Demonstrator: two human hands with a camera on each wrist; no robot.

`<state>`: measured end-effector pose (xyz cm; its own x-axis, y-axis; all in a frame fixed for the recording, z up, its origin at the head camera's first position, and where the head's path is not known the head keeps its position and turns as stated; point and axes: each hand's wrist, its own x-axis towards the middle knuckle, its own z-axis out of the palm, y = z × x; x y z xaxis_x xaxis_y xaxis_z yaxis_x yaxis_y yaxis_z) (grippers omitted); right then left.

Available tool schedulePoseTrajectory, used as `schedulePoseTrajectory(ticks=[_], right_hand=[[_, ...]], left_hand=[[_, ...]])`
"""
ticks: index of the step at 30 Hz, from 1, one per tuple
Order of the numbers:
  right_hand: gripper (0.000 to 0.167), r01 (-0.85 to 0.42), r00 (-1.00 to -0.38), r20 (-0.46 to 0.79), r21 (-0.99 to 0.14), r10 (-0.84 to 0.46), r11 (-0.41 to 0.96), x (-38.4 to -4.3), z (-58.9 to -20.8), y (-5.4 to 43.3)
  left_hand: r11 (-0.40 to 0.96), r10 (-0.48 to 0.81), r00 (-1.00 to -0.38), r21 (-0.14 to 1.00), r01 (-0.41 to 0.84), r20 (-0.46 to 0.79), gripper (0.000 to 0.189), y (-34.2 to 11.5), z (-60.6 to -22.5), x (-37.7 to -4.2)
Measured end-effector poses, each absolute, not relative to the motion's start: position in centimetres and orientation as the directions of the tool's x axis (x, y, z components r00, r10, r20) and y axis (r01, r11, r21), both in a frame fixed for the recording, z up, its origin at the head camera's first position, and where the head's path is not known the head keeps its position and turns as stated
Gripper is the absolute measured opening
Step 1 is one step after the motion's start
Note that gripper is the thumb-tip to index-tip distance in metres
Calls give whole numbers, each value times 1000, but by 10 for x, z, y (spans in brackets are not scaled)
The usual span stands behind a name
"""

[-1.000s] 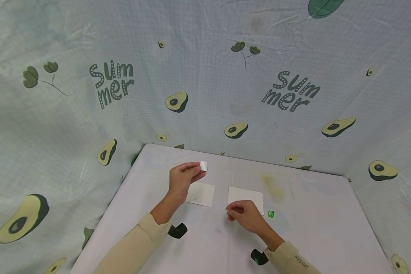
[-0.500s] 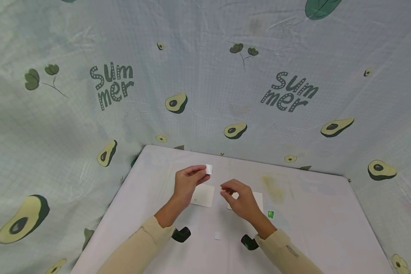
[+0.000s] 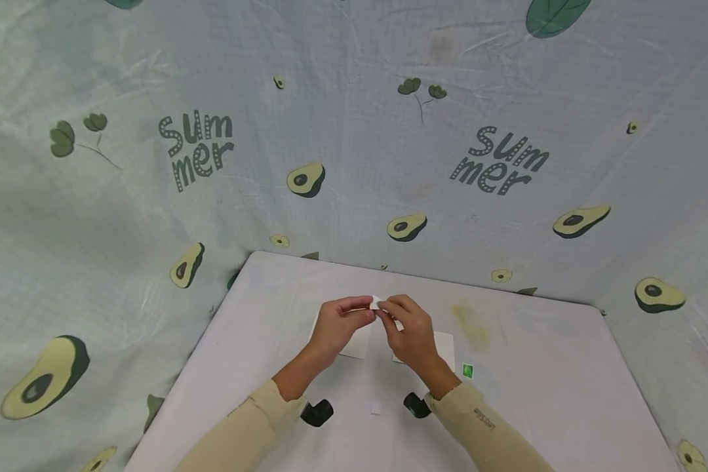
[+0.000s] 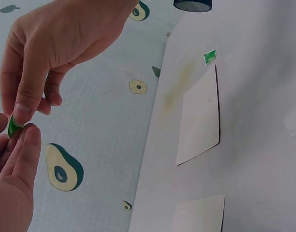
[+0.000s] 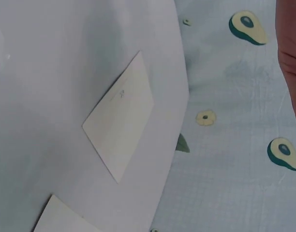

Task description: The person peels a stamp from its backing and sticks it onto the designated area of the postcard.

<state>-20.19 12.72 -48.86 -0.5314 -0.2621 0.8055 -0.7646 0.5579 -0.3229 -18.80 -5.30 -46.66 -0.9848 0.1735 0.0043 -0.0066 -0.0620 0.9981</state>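
Over the table, my left hand and right hand meet, both pinching a small green sticker between fingertips. In the head view only the white back of this sticker shows; the left wrist view shows part of its green face, partly covered by fingers. A second green sticker with a white border lies flat on the table, beside the right white card. Partly behind my left hand lies another white card, with a small mark seen in the right wrist view.
On the white table, a small white paper piece lies between my forearms. Yellow staining marks the surface at right. A printed cloth hangs behind and around the table. Dark camera mounts sit at both wrists.
My right hand has risen from near the right card and moved left to take hold of the sticker. The left hand has shifted right. The small white paper piece now lies on the table.
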Motion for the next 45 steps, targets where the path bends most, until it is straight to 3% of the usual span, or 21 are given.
schedulePoseTrajectory(ticks=[3, 10, 15, 21, 30, 37, 45], right_hand=[[16, -768, -529, 811, -333, -250, 547, -203, -491, 129], [10, -693, -690, 695, -555, -202, 460, -200, -492, 132], [6, -583, -804, 576, -713, -151, 390, -199, -490, 126], [14, -365, -930, 355, -877, -90, 312, -198, -488, 114], [8, -262, -962, 271, -911, -17, 318, -203, -488, 115], [8, -171, -983, 182, -936, 7, 307, -207, -495, 119], [9, -132, -990, 142, -951, 16, 279, -206, -504, 124]], left_hand=[[18, 181, -983, 999, 27, 23, 33, -52, -467, -188], [242, 186, -976, 958, 156, 112, 17, -51, -468, -191], [213, 185, -980, 971, 111, 71, 19, -53, -469, -196], [146, 122, -992, 989, -19, -37, 19, -57, -471, -200], [171, 92, -996, 985, 17, 1, 30, -63, -486, -204], [439, 110, -991, 891, 116, 75, 36, -86, -516, -215], [697, 185, -983, 707, 124, -10, 53, -114, -546, -224]])
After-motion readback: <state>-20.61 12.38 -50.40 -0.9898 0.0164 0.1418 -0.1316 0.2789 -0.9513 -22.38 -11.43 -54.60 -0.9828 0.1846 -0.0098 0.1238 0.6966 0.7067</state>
